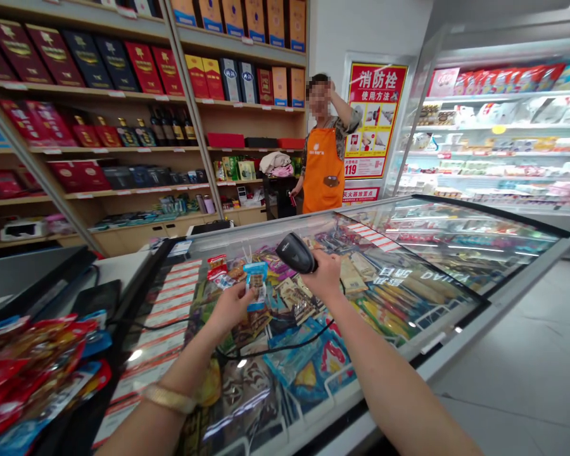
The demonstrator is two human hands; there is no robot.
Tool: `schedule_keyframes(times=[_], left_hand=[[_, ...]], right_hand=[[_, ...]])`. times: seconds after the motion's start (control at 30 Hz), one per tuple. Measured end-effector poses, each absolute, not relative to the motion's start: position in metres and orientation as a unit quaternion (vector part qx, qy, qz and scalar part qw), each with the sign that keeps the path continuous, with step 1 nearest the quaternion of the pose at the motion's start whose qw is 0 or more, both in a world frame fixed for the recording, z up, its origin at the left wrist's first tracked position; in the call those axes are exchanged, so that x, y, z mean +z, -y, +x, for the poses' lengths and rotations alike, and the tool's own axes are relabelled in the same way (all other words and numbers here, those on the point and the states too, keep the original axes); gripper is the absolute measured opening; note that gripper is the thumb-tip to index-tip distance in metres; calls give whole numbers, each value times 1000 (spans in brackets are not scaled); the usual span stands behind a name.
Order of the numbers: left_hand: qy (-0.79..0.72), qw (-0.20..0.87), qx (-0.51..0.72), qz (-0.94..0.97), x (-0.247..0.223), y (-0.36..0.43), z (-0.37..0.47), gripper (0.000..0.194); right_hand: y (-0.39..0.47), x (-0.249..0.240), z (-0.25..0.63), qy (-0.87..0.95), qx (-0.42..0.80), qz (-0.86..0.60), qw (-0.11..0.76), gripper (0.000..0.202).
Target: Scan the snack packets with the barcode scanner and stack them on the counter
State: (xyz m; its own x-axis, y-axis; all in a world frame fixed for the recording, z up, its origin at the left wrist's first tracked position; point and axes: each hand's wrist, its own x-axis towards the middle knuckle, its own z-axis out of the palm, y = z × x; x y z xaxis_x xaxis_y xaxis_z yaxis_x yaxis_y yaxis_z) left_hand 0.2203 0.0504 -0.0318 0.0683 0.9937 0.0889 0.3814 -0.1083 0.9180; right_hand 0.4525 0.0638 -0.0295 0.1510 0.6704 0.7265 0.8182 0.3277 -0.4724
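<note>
My left hand [234, 306] pinches a small blue snack packet [256, 284] by its lower left side, above the glass top of a freezer [308, 221]. To its right, my right hand [323, 277] is wrapped round the handle of a black barcode scanner [296, 253]. The scanner's head points up and to the left, a little above the packet and apart from it. A black cable [285, 347] runs from the scanner side across the glass towards the left. Small red packets [217, 266] show just left of the blue one.
Many snack packets [38, 373] are heaped at the lower left, near a dark monitor [28, 282]. Behind the freezer stands a person in an orange apron [322, 171]. Shelves of boxes [142, 66] line the back, and a lit cooler [503, 139] is at the right.
</note>
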Motion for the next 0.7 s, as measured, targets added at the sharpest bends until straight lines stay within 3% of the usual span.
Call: schedule_keyframes(times=[0.07,0.17,0.7], left_hand=[[-524,471,448,550,-25,-39,203,32],[-520,518,477,483,-14,-18,179,35],[-563,449,555,417,-12,13,122,42]], right_hand=[[-63,-31,452,654,-74,-569,493,18],[-62,-31,449,674,-70,-558,479,17],[-26,-23,416,851,0,-373,370,27]])
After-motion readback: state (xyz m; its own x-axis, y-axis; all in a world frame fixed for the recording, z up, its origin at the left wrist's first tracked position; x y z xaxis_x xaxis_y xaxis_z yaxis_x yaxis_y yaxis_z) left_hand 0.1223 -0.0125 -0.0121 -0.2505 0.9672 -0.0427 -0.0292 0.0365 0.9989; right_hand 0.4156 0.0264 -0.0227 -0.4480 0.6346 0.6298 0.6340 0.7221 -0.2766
